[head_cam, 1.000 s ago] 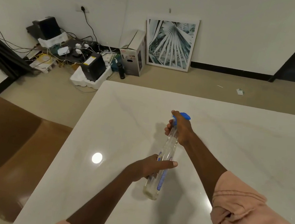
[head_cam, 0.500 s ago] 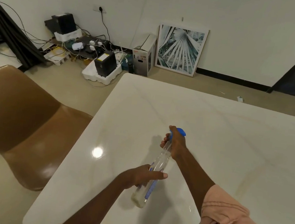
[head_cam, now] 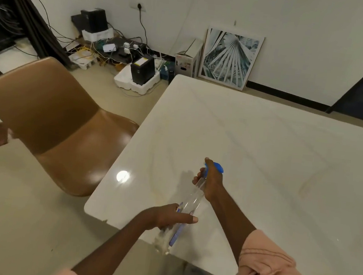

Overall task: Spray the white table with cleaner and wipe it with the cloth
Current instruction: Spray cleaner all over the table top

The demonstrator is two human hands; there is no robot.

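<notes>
I hold a clear spray bottle (head_cam: 192, 201) with a blue nozzle tilted over the near left corner of the white table (head_cam: 265, 152). My right hand (head_cam: 210, 182) grips the neck just under the blue spray head. My left hand (head_cam: 170, 217) is wrapped around the lower body of the bottle, near its base. The nozzle points away from me across the tabletop. No cloth is in view.
A brown leather chair (head_cam: 63, 123) stands close to the table's left edge. On the floor by the far wall lie tangled cables and black boxes (head_cam: 122, 54), a cardboard box (head_cam: 189, 59) and a framed leaf picture (head_cam: 230, 57).
The view has swung left and back, so the brown chair and the table's near corner now show. Both hands keep the same hold on the bottle.
</notes>
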